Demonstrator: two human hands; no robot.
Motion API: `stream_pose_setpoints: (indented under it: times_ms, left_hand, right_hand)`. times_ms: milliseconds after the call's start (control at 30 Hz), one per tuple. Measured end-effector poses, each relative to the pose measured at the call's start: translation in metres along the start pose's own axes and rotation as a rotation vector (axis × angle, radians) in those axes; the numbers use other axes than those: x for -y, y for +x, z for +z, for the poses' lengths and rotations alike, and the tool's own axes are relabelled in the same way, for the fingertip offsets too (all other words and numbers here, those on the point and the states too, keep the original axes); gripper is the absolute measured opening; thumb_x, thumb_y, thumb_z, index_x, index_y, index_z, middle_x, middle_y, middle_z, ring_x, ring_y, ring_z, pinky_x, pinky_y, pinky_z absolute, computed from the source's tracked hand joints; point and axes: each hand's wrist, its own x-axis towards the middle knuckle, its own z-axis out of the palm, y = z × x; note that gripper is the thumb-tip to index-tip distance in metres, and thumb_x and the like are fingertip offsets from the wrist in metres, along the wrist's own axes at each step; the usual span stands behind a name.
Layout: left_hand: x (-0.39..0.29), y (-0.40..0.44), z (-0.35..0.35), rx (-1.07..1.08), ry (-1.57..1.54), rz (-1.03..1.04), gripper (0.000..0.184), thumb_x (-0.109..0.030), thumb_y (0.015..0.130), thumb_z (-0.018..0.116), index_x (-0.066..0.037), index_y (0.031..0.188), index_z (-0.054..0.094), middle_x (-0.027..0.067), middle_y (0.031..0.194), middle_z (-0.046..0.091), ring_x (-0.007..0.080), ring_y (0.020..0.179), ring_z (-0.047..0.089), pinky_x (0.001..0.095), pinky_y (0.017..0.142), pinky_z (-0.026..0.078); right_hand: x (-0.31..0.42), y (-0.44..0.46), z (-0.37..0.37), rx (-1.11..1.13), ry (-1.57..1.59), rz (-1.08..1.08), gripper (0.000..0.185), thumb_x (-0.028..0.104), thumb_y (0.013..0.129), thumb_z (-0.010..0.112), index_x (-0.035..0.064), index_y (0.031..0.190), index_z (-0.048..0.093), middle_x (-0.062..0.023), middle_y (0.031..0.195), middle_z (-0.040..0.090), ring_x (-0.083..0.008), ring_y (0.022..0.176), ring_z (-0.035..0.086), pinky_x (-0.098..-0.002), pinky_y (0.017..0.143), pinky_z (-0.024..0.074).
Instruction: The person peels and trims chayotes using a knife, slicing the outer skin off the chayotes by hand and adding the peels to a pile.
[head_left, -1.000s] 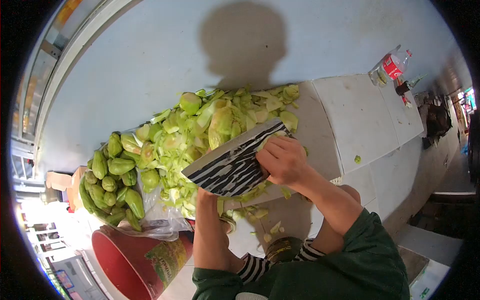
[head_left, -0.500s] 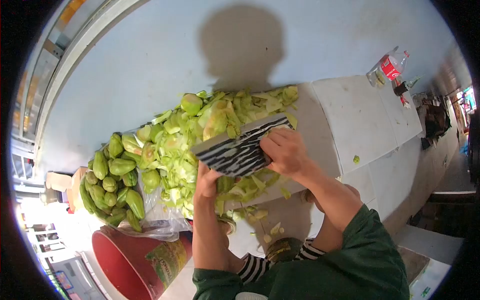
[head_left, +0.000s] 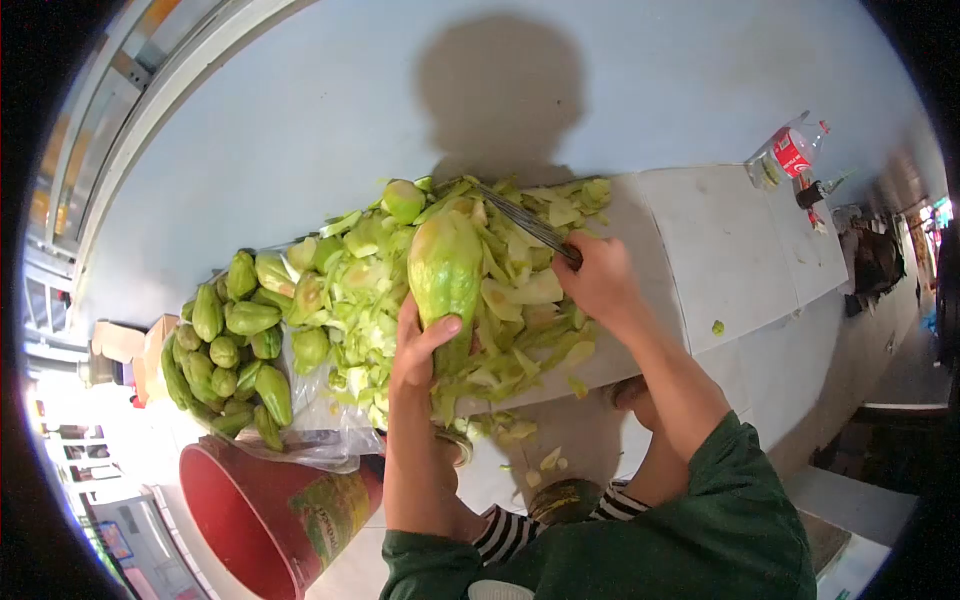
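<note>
A large, partly peeled green chayote (head_left: 445, 262) is held up in my left hand (head_left: 418, 345), the thumb across its lower end and the other fingers behind it. My right hand (head_left: 603, 278) is wrapped round the dark handle of a knife (head_left: 530, 220). The blade is seen nearly edge-on and points up and left, just right of the chayote. Under and around both hands lies a heap of pale green peelings (head_left: 360, 300). A smaller peeled chayote (head_left: 403, 201) rests on top of the heap near the wall.
Several whole chayotes (head_left: 250, 318) are piled at the left on clear plastic (head_left: 330, 440). A red bucket (head_left: 225, 510) stands at the lower left. A plastic bottle (head_left: 790, 152) and a dark bottle (head_left: 812, 194) are at the right by the wall (head_left: 320, 110).
The knife has turned from its broad striped side facing me to nearly edge-on, moving off the chayote. The chayote, formerly partly covered by the blade, is now in full view and more upright.
</note>
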Motion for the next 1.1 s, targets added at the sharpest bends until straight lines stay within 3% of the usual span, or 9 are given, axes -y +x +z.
stream_pose_setpoints:
  times_ms: [100,167,267,367,433,533,667,733,1100]
  left_hand:
    - [0.002,0.002,0.001,-0.035,0.020,0.031,0.076,-0.035,0.066,0.072,0.003,0.125,0.044,0.0159,0.096,0.061,0.0260,0.075,0.063,0.0359,0.059,0.054]
    - [-0.006,-0.004,0.004,-0.015,-0.383,0.105,0.084,-0.025,0.064,0.074,0.003,0.135,0.038,0.0156,0.120,0.057,0.0283,0.107,0.058,0.0382,0.087,0.051]
    - [-0.021,-0.009,-0.001,0.076,-0.639,0.062,0.082,-0.023,0.063,0.074,0.001,0.134,0.039,0.0182,0.115,0.059,0.0315,0.100,0.061,0.0406,0.082,0.053]
    - [-0.009,-0.003,-0.004,0.169,-0.430,-0.004,0.071,-0.023,0.064,0.072,0.001,0.125,0.046,0.0195,0.108,0.061,0.0337,0.089,0.064,0.0419,0.077,0.055]
    - [0.002,-0.002,0.001,0.030,-0.446,-0.059,0.061,-0.017,0.064,0.072,0.001,0.118,0.050,0.0171,0.099,0.064,0.0284,0.082,0.065,0.0376,0.073,0.054]
    - [0.004,0.004,0.005,-0.211,0.011,0.083,0.046,-0.004,0.067,0.072,0.002,0.109,0.055,0.0113,0.090,0.067,0.0167,0.080,0.062,0.0318,0.073,0.050]
    - [0.032,0.010,-0.014,-0.201,0.505,0.170,0.048,-0.011,0.073,0.074,0.002,0.115,0.054,0.0099,0.096,0.066,0.0193,0.087,0.060,0.0327,0.082,0.048]
    - [0.043,0.018,-0.009,-0.235,0.245,0.256,0.048,-0.011,0.077,0.070,-0.001,0.120,0.051,0.0105,0.102,0.066,0.0190,0.092,0.060,0.0327,0.084,0.048]
    - [0.040,0.019,0.000,-0.295,0.468,0.260,0.048,-0.017,0.083,0.066,-0.007,0.126,0.047,0.0150,0.104,0.067,0.0223,0.096,0.065,0.0338,0.082,0.050]
  right_hand:
    - [0.002,-0.002,0.004,-0.104,0.029,-0.141,0.020,0.018,0.073,0.068,0.0028,0.084,0.062,-0.0177,0.067,0.061,-0.0377,0.064,0.061,-0.0459,0.059,0.0495]
    - [0.002,-0.003,0.007,-0.180,0.013,-0.359,0.021,0.018,0.068,0.070,0.0050,0.082,0.059,-0.0142,0.071,0.061,-0.0352,0.069,0.062,-0.0438,0.060,0.0490]
    - [0.002,-0.005,0.010,-0.230,0.070,-0.424,0.022,0.017,0.064,0.070,0.0066,0.079,0.057,-0.0117,0.074,0.060,-0.0330,0.073,0.061,-0.0427,0.060,0.0482]
    - [0.004,-0.005,0.013,-0.278,0.030,-0.468,0.023,0.016,0.060,0.070,0.0073,0.076,0.055,-0.0102,0.072,0.057,-0.0314,0.070,0.060,-0.0435,0.058,0.0466]
    - [0.010,-0.005,0.013,-0.305,0.022,-0.555,0.025,0.017,0.058,0.070,0.0076,0.075,0.054,-0.0095,0.070,0.056,-0.0305,0.067,0.058,-0.0430,0.057,0.0457]
    - [0.016,-0.011,0.014,-0.303,0.031,-0.696,0.027,0.018,0.053,0.069,0.0083,0.073,0.053,-0.0075,0.068,0.053,-0.0281,0.065,0.056,-0.0408,0.055,0.0444]
    - [0.017,-0.015,0.026,-0.298,-0.046,-0.822,0.028,0.020,0.052,0.068,0.0101,0.072,0.053,-0.0045,0.067,0.052,-0.0242,0.065,0.055,-0.0359,0.055,0.0437]
    - [0.022,-0.018,0.028,-0.295,-0.051,-0.829,0.027,0.019,0.052,0.068,0.0106,0.072,0.052,-0.0037,0.067,0.052,-0.0234,0.065,0.055,-0.0353,0.055,0.0438]
    - [0.035,-0.022,0.034,-0.262,-0.014,-0.911,0.022,0.013,0.053,0.066,0.0102,0.066,0.047,-0.0029,0.061,0.045,-0.0208,0.061,0.051,-0.0326,0.051,0.0390]
